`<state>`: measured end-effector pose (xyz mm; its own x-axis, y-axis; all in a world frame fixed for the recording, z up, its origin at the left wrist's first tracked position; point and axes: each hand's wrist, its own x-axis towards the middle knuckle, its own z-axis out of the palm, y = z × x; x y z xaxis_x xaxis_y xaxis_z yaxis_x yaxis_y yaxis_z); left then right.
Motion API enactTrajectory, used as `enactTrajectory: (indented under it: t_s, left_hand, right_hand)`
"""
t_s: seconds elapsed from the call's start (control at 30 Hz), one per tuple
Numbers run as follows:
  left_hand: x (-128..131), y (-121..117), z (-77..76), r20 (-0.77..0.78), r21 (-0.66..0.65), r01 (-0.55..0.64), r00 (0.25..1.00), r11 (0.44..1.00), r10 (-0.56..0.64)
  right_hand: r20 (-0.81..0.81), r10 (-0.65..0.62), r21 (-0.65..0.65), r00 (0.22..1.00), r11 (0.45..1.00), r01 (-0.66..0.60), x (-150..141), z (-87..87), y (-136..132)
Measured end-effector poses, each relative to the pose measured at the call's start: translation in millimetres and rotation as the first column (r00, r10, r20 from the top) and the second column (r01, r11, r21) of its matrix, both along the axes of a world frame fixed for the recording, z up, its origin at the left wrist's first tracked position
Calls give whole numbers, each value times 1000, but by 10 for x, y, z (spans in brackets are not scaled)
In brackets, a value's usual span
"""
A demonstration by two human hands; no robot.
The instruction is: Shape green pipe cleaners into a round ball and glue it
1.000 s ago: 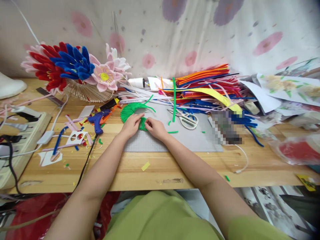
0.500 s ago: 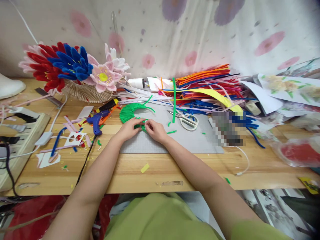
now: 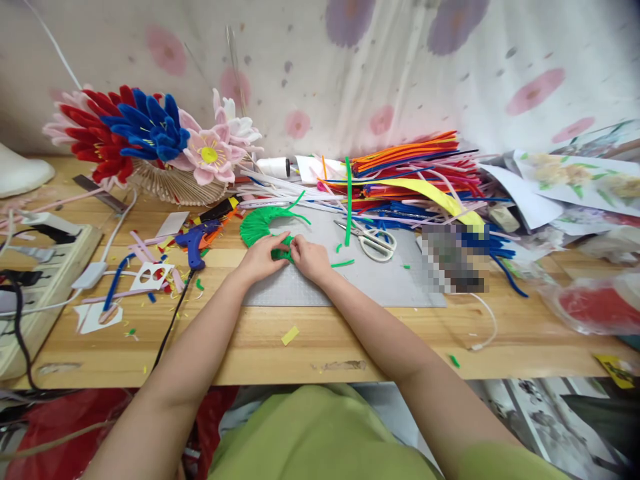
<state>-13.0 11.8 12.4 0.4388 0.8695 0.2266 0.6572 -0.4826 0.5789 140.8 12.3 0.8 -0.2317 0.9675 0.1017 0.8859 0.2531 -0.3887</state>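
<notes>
A curved green pipe-cleaner piece (image 3: 257, 225), wrapped in a crescent with loose ends at its top, lies on the grey cutting mat (image 3: 400, 280). My left hand (image 3: 265, 257) is closed on its lower end, thumb and fingers to either side. Close against it, my right hand (image 3: 306, 257) pinches the tip of the same end; the fingertips are partly hidden. Right of my hands lie short green pipe-cleaner offcuts (image 3: 343, 263) and white-handled scissors (image 3: 377, 243). One long green pipe cleaner (image 3: 349, 200) stretches across the mat's back edge.
Bundles of coloured pipe cleaners (image 3: 405, 150) fill the back. Fuzzy flowers (image 3: 150, 127) stand back left, behind a blue glue gun (image 3: 194, 241) and scraps. A power strip (image 3: 55, 293) with cables is at far left. A blurred-out object (image 3: 455, 259) lies right of the scissors.
My right hand has turned slightly and its fingers have drawn in closer to the green end. My left hand keeps its place on the crescent.
</notes>
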Motion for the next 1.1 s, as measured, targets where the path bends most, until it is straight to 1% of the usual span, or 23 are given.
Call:
enactTrajectory:
  t_s: [0.13,0.23,0.3,0.37,0.43,0.47,0.5,0.53,0.57,0.6,0.63,0.67,0.7,0.73,0.77,0.8,0.83,0.87,0.9,0.97,1.03,1.07,1.1]
  left_hand:
    - [64,-20,-3,-56,79,-86,994,993,90]
    - [94,-20,-13,-102,79,-119,987,990,127]
    - [95,-19,-8,-92,80,-111,989,991,118]
    - [83,-21,27,-43,94,-138,989,986,142]
    - [63,-31,98,36,86,-246,969,966,243]
    - [53,-38,142,69,50,-322,945,945,318]
    - [47,-48,187,81,-27,-384,919,923,385]
    - [47,-59,228,76,-152,-420,898,895,434]
    - [57,-71,261,65,-317,-417,887,852,458]
    - [78,-84,285,67,-502,-368,886,783,460]
    - [111,-98,296,107,-672,-276,882,687,459]
    - [154,-110,295,184,-794,-157,858,588,479]
    - [205,-119,283,280,-855,-44,800,517,530]
    - [258,-123,264,384,-865,55,713,499,586]
    - [309,-123,241,470,-848,112,610,518,638]
    - [350,-119,218,522,-830,121,514,545,681]
    - [379,-111,198,549,-817,101,439,568,711]
    - [392,-101,185,569,-803,67,386,593,727]
    - [388,-90,180,588,-784,31,356,620,726]
    - [340,-70,189,645,-720,-10,359,694,674]
    - [267,-57,212,691,-644,-2,428,765,583]
    - [234,-52,221,695,-621,19,477,784,538]
    - [208,-50,227,687,-611,50,531,790,497]
  right_hand:
    - [-54,-2,-12,999,1000,1,15,22,-5]
    - [-150,4,-22,989,1000,-8,44,45,-9]
    - [-207,5,-31,978,999,-12,61,52,-10]
    - [-263,-6,-35,965,999,-3,76,47,-6]
    - [-341,-30,-35,940,999,19,91,30,6]
    - [-387,-46,-38,921,999,34,100,19,16]
    - [-435,-65,-42,898,998,52,108,8,29]
    - [-485,-86,-47,871,996,73,117,-2,42]
    - [-533,-108,-50,839,994,96,124,-8,55]
    - [-578,-125,-48,806,992,119,129,-11,64]
    - [-619,-132,-39,774,990,138,130,-9,68]
    - [-654,-127,-26,746,989,145,127,-2,65]
    - [-679,-107,-11,727,991,137,121,8,55]
    - [-691,-74,7,719,994,109,112,22,38]
    - [-692,-28,24,721,998,62,104,37,18]
    - [-685,27,35,728,999,-3,98,54,-3]
    - [-680,78,44,729,997,-66,98,72,-19]
    - [-682,114,51,722,993,-108,107,90,-26]
    - [-702,121,56,702,992,-114,127,109,-21]
    - [-795,36,35,606,999,-13,195,153,27]
    - [-883,-119,-82,453,991,101,288,206,105]
    - [-899,-187,-171,396,982,78,334,235,142]
    - [-902,-234,-254,362,967,-8,372,263,170]
